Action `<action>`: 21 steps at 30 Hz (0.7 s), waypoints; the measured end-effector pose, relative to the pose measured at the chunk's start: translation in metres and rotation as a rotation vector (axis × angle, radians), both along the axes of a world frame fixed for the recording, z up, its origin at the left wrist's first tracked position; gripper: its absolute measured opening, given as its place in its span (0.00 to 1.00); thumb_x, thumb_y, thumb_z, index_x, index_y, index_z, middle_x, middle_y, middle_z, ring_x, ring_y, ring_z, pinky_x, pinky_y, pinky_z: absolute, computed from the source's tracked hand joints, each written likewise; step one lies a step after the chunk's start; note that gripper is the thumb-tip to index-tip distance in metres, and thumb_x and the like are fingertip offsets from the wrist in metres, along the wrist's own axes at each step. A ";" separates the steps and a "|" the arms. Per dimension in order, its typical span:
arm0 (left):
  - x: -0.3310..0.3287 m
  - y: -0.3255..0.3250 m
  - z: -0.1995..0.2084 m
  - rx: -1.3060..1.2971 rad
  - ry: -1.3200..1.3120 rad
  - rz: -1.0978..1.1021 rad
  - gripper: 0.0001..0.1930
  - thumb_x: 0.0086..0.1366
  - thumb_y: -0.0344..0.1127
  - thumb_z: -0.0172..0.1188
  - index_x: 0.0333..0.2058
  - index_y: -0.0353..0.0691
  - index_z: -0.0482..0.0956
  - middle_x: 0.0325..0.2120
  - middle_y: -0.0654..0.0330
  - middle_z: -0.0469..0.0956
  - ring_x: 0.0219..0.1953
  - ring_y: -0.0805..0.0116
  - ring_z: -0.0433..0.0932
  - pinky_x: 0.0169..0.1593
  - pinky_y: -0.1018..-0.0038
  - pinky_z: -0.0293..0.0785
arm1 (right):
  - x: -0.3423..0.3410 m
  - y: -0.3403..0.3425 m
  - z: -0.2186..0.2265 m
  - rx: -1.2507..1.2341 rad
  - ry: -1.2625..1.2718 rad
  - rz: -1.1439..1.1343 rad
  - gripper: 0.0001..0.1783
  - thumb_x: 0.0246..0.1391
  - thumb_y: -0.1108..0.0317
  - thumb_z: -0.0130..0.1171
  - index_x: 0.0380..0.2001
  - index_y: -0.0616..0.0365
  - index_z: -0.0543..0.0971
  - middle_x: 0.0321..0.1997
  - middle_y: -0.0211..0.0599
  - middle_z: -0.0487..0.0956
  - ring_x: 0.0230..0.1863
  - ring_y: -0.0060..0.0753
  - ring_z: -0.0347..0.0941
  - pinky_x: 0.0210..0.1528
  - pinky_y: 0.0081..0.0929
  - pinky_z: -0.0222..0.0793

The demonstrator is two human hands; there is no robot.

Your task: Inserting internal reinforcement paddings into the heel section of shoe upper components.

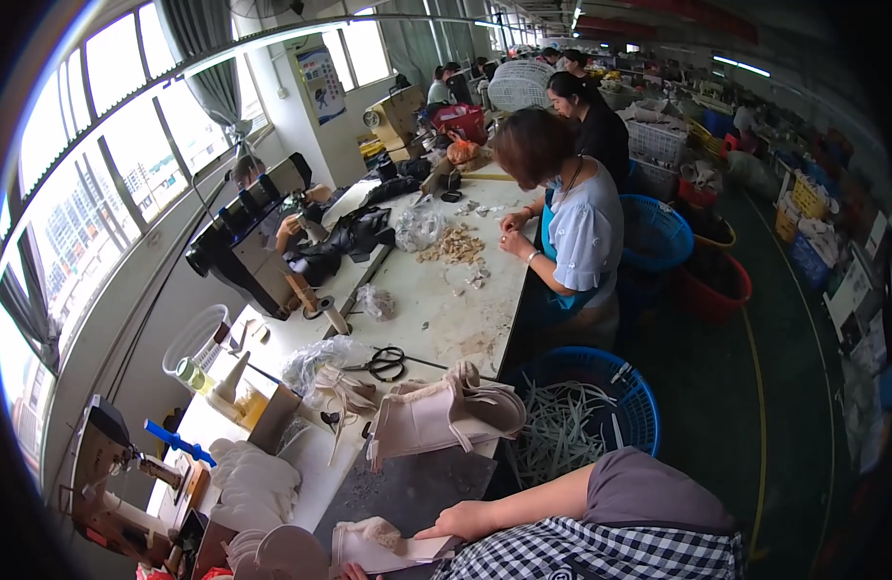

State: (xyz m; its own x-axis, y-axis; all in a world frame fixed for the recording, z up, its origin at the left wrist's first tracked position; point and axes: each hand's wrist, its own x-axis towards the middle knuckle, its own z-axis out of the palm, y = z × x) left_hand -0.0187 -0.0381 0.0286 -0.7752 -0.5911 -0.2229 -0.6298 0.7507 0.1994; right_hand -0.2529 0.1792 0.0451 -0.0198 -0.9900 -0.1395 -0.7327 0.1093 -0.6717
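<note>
While my right hand (465,522) lays an outstretched forefinger on the pale fleece-edged piece (367,549) by the dark mat (402,495), my left hand (354,572) shows only fingertips near it; whether either grips, I cannot tell. Beige pieces (431,420) lie beyond.

Work piece, from where I stand: one fleece-lined shoe upper (364,554), pale pinkish-beige, apparently unfinished. Outer face smooth; fluffy cream pile (375,530) shows along the top edge. Pose: laid low and partly folded, a flat, pale flap reaching to the right. Position: near end of the desk (446,333), at the lower border of the dark mat (402,495). Right-hand fingers (436,529) touch its right side; left-hand fingers (354,573) at its lower edge. Underside hidden.
</note>
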 end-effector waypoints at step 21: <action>-0.124 -0.043 0.064 -0.069 0.708 0.046 0.34 0.45 0.33 0.72 0.54 0.44 0.72 0.47 0.53 0.71 0.51 0.52 0.69 0.55 0.60 0.66 | -0.036 0.071 0.020 -0.541 0.221 -0.573 0.27 0.42 0.78 0.53 0.50 0.49 0.77 0.27 0.34 0.75 0.31 0.42 0.75 0.32 0.34 0.74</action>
